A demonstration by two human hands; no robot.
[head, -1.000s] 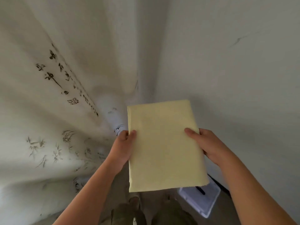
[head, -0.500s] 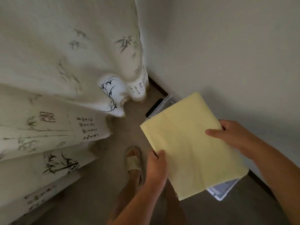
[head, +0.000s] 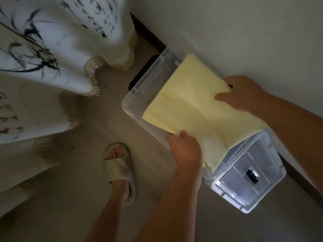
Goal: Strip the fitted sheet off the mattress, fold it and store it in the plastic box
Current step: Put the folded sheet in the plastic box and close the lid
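The folded pale yellow sheet point(head: 195, 109) hangs low over the open clear plastic box point(head: 139, 88), which stands on the floor against the wall. My left hand point(head: 185, 147) grips the sheet's near edge at the box's front rim. My right hand point(head: 243, 93) pinches its far edge close to the wall. The sheet covers most of the box's opening, and its left end dips inside. Whether it touches the bottom is hidden.
White curtains point(head: 52, 58) with ink bamboo prints and fringed hems hang at the left. My foot in a beige slipper point(head: 118, 165) stands on the grey floor beside the box. The box's clear lid point(head: 248, 173) with a black latch lies at its right end.
The view tilted down from the wall corner to the floor. Both hands carried the folded sheet downward and over the box, which is now fully in view.
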